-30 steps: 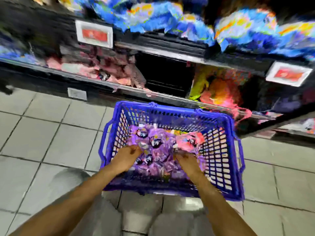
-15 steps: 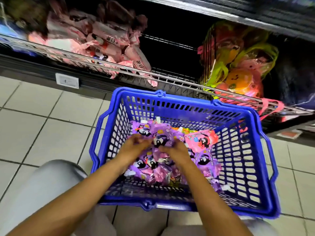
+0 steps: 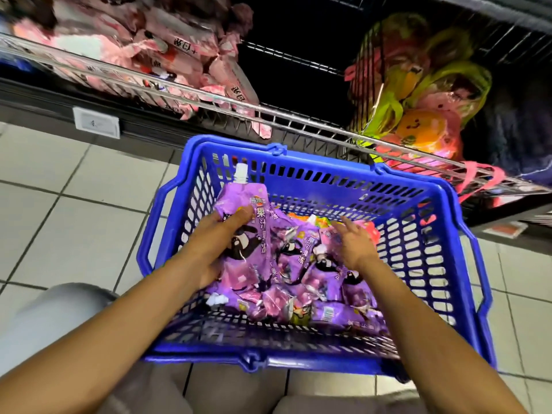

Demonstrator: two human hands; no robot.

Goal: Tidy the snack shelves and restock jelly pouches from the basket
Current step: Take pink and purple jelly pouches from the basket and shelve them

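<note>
Since half a second ago the left hand (image 3: 221,234) has lifted one purple jelly pouch (image 3: 245,231) out of the heap — before, both hands were buried among the pouches at the middle of the basket. Now that pouch stands nearly upright by the basket's left wall, its white cap (image 3: 240,173) pointing at the far rim, with the thumb across its front and the fingers curled behind it. The right hand (image 3: 354,245) has drawn apart from the left and hovers over the pile towards the right side, fingers spread and loosely straight, holding nothing. The other purple pouches (image 3: 301,282) lie jumbled across the floor of the blue basket (image 3: 466,264), with an orange-and-pink packet or two showing near the far wall. The basket sits on the pale tiled floor (image 3: 59,204), hard against a wire shelf (image 3: 298,121) — pink packets (image 3: 179,61) on its left stretch, yellow and orange bags (image 3: 418,115) on its right, a dark gap between them.
</note>
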